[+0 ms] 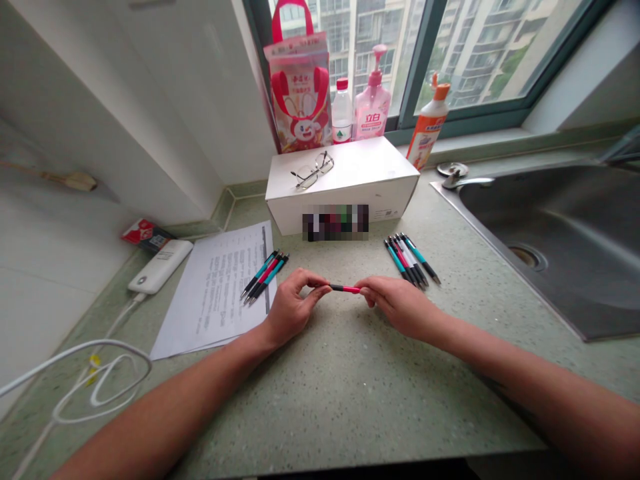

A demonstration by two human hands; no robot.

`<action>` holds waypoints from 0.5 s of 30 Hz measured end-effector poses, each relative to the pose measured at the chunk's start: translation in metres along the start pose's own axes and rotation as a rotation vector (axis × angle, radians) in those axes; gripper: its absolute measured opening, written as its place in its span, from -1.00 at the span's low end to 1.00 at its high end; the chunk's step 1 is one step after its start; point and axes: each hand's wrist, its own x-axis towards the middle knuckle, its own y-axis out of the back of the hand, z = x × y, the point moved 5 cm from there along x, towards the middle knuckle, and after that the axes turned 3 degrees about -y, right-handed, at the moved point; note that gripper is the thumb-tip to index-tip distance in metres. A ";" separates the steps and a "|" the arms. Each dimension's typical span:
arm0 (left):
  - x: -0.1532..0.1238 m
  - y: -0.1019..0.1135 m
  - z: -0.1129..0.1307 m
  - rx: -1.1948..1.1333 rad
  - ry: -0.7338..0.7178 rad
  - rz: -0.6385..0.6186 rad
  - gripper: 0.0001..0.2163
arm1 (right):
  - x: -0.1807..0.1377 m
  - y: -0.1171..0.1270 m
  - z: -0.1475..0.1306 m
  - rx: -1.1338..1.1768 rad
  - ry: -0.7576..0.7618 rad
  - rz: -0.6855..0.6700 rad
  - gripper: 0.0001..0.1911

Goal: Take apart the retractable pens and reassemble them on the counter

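Observation:
A red pen with a black grip (345,289) is held level between my two hands, above the middle of the counter. My left hand (297,301) pinches its black end between thumb and fingers. At the red end, my right hand (393,303) closes round it, and that tip is hidden in the fingers. Left of my hands, several pens (265,275) in teal, red and black lie on printed sheets of paper (213,287). Another group of pens (407,260), teal, red and white with black grips, lies on the counter beyond my right hand.
Behind my hands stands a white box (345,167) with eyeglasses (314,172) on top. Bottles (373,107) and a gift bag (301,110) line the window. A steel sink (560,227) is at right. A white power bank (160,267) and looped cable (100,387) lie at left.

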 end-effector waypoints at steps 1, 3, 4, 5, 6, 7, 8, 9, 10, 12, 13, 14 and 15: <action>0.000 0.000 0.001 0.003 -0.024 0.002 -0.92 | 0.000 0.001 0.000 0.026 -0.012 -0.010 -0.73; 0.000 0.001 0.004 0.011 -0.048 0.011 -0.93 | 0.001 0.004 0.000 0.080 -0.032 -0.007 -0.72; 0.000 0.000 0.005 0.016 -0.045 0.014 -0.94 | 0.001 0.006 0.000 0.115 -0.041 0.008 -0.72; 0.000 0.000 0.005 0.021 -0.033 0.015 -0.94 | 0.001 0.009 0.000 0.160 -0.051 0.030 -0.72; 0.000 0.000 0.005 0.026 -0.019 0.017 -0.94 | 0.000 0.011 0.001 0.220 -0.063 0.057 -0.73; -0.001 0.000 0.006 0.032 -0.005 0.015 -0.94 | 0.000 0.014 0.002 0.288 -0.079 0.090 -0.72; -0.001 -0.001 0.006 0.037 0.002 0.012 -0.94 | 0.000 0.017 0.004 0.361 -0.101 0.127 -0.69; -0.001 -0.001 0.008 0.041 -0.002 0.006 -0.94 | 0.000 0.019 0.006 0.434 -0.125 0.166 -0.66; -0.001 -0.003 0.010 0.043 -0.019 -0.008 -0.94 | 0.000 0.021 0.009 0.500 -0.148 0.208 -0.65; -0.002 -0.006 0.016 0.045 -0.093 -0.062 -0.95 | 0.000 0.024 0.012 0.602 -0.178 0.280 -0.64; -0.002 -0.009 0.020 0.044 -0.146 -0.099 -0.96 | 0.000 0.024 0.013 0.636 -0.182 0.304 -0.64; -0.003 -0.012 0.024 0.042 -0.200 -0.134 -0.97 | 0.000 0.023 0.013 0.662 -0.183 0.320 -0.65; -0.004 -0.014 0.028 0.041 -0.250 -0.166 -0.98 | 0.001 0.022 0.012 0.683 -0.182 0.326 -0.63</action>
